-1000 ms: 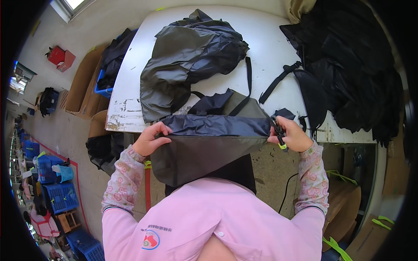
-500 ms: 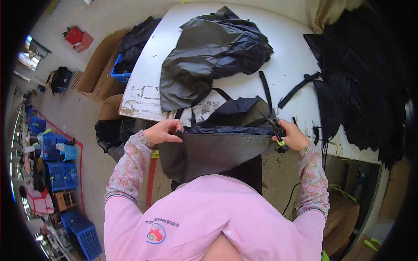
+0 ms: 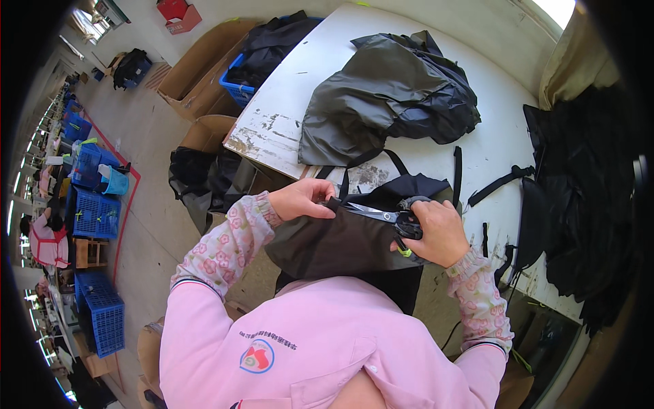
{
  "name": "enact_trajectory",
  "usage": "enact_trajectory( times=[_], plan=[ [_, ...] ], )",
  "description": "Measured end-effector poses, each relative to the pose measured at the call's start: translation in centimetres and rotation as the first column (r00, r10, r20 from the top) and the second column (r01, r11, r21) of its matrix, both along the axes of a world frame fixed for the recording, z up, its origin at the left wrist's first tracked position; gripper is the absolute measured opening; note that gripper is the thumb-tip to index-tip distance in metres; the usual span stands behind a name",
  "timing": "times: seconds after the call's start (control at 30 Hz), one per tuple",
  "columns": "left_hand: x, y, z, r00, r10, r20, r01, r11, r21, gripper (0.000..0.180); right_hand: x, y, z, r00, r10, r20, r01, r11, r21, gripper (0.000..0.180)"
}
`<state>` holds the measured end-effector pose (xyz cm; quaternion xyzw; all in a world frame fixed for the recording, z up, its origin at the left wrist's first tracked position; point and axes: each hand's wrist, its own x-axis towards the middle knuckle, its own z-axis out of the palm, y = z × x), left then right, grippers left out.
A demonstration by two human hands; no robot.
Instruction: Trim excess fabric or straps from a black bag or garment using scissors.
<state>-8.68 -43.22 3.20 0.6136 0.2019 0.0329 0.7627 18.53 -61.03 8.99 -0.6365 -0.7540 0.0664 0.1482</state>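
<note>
My left hand pinches the upper edge of a dark grey fabric bag piece held over my lap at the table's near edge. My right hand grips black-handled scissors whose blades lie along the top edge of that fabric, pointing left. A black bag part with straps lies just behind the piece on the white table.
A heap of dark grey bags lies mid-table and a big pile of black fabric is at the right. Left of the table stand cardboard boxes, a blue crate and stacked blue crates. Another person sits far left.
My hands have drawn closer together on the fabric's top edge. The scissors now lie with blades along that edge, and my view has swung to the left.
</note>
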Motion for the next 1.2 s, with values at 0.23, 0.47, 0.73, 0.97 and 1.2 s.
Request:
enact_trajectory(
  times=[0.23, 0.47, 0.73, 0.97, 1.2],
  plan=[
    [0.3, -0.1, -0.2, 0.999, -0.035, -0.015, 0.035, 0.999, 0.019, 0.024, -1.1, 1.0, 0.1, 0.998, 0.056, 0.007, -0.056, 0.998, 0.006, 0.057],
    [0.8, -0.7, -0.1, 0.997, -0.07, -0.013, 0.07, 0.998, 0.011, 0.022, -1.6, 1.3, 0.4, 0.998, 0.065, 0.003, -0.065, 0.998, -0.026, 0.058],
    [0.9, -0.9, -0.1, 0.998, -0.06, 0.026, 0.059, 0.998, 0.007, 0.023, -1.0, 1.0, -0.2, 0.997, 0.069, 0.026, -0.068, 0.996, -0.052, 0.055],
    [0.7, -0.4, 0.2, 0.996, -0.088, -0.001, 0.086, 0.978, 0.19, 0.028, 0.3, 0.2, -1.2, 0.994, -0.078, -0.08, 0.067, 0.99, -0.122, 0.046],
    [0.4, -0.2, 0.3, 0.997, -0.08, -0.004, 0.073, 0.879, 0.471, 0.033, 1.6, -1.5, -4.8, 0.866, -0.293, -0.406, 0.14, 0.921, -0.364, 0.033]
  ],
)
